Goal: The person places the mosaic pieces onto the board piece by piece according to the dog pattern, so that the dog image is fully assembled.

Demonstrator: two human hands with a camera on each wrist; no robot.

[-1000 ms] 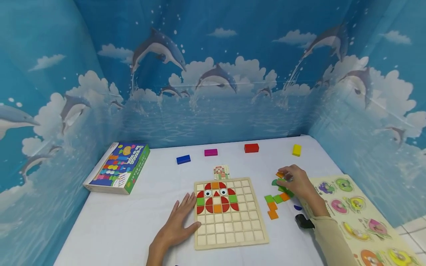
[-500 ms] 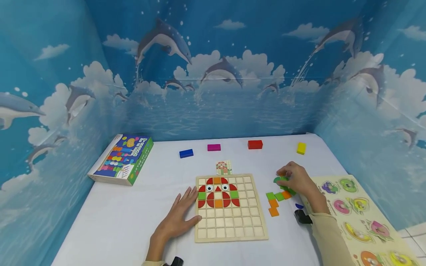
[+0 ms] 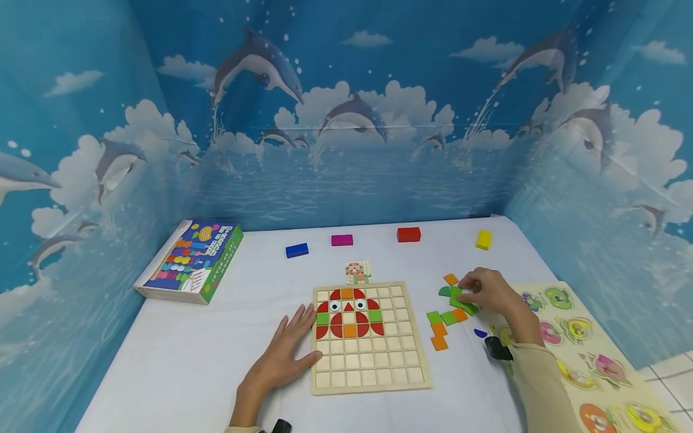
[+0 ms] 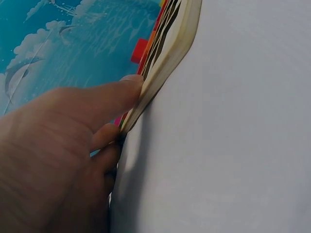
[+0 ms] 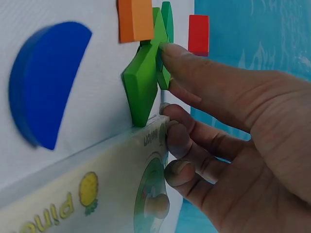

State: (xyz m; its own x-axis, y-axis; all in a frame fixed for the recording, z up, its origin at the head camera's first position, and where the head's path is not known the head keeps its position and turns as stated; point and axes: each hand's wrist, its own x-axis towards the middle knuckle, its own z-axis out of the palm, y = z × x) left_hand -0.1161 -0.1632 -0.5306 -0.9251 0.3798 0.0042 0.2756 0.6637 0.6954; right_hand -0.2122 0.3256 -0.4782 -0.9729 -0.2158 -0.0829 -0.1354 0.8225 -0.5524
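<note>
A square wooden grid board (image 3: 373, 361) lies mid-table, with red, green and orange pieces and two eye pieces forming a pattern in its upper rows. My left hand (image 3: 284, 352) rests flat along the board's left edge, fingers straight, thumb touching the rim; the left wrist view shows the thumb (image 4: 114, 97) against the wooden edge. At the loose pieces to the right, my right hand (image 3: 489, 294) pinches a green tile (image 3: 456, 294) between thumb and forefinger. In the right wrist view, the thumb (image 5: 194, 65) touches the green pieces (image 5: 141, 80); the forefinger is partly hidden behind it.
Loose orange tiles (image 3: 439, 343) and a blue half-round piece (image 3: 480, 332) lie right of the board. A fruit puzzle board (image 3: 582, 355) is at far right. A pattern card (image 3: 358, 272), a red block (image 3: 408, 234) and a boxed game (image 3: 189, 261) stand behind.
My right hand has drawn slightly back from the far orange tile, which now shows fully. The green tile under its fingers has shifted a little. My left hand keeps its place by the board.
</note>
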